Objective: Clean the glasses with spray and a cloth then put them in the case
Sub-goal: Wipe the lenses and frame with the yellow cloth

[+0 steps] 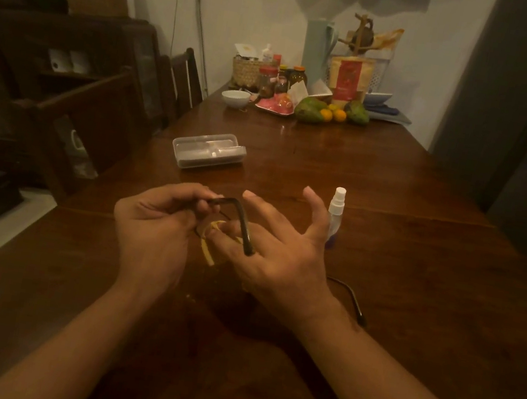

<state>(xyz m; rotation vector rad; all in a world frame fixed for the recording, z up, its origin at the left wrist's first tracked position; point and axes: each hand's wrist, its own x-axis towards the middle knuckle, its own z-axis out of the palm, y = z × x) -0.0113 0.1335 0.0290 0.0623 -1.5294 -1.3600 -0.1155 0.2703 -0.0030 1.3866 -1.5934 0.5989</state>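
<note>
My left hand (155, 220) pinches the dark glasses (241, 218) at the frame corner, above the wooden table (418, 258). One temple arm bends down across my right hand (277, 253). The other temple arm trails on the table past my right wrist. My right thumb presses a yellow cloth (209, 251) against the lens area, while the index and middle fingers are spread upward. The lenses are mostly hidden between my hands. A small spray bottle (336, 211) with a white cap stands just right of my right hand. The clear glasses case (209, 152) lies shut beyond my hands.
Jars, a woven basket, a white bowl (235, 98) and fruit (331, 111) crowd the table's far end. Dark wooden chairs (184, 80) and a cabinet line the left side. A grey wall or door stands at the right.
</note>
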